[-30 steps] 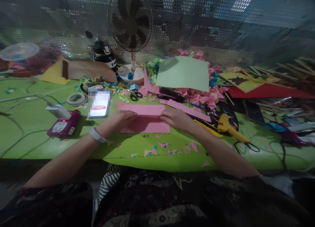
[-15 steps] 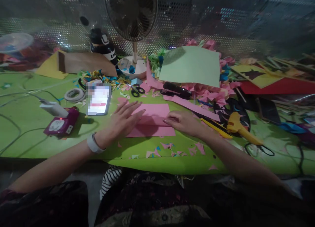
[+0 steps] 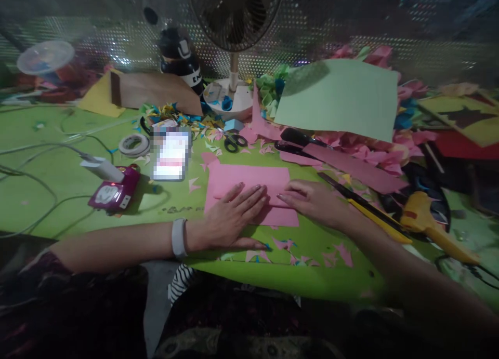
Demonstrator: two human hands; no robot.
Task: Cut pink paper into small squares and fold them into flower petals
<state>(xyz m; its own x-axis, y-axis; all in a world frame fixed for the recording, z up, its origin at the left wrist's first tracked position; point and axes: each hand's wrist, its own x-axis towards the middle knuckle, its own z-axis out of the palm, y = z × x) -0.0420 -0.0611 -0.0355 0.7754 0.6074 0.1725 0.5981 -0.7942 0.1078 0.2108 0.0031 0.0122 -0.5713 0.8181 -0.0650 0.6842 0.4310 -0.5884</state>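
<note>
A pink sheet of paper [image 3: 249,175] lies on the green tabletop in front of me, with a narrow folded strip across its middle. My left hand [image 3: 230,218] rests flat over the sheet's lower left part, fingers stretched toward the strip and thumb apart over the table. At the strip's right end, my right hand [image 3: 317,202] has its fingers curled and pinches the paper between thumb and forefinger. Small pink and blue scraps [image 3: 286,243] are scattered just below the sheet. Part of the paper is hidden under my left hand.
A phone [image 3: 171,154], a tape roll [image 3: 133,145] and a purple plug adapter [image 3: 115,188] are on the left. Scissors [image 3: 234,142] and a stapler [image 3: 298,141] lie behind the sheet. To the right are a yellow cutter [image 3: 378,220] and a yellow glue gun [image 3: 432,224]. A fan [image 3: 234,73] stands behind.
My left hand has moved right and nearer to me, from the sheet's upper left onto its middle. My right hand still pinches the right end. The camera view has shifted left.
</note>
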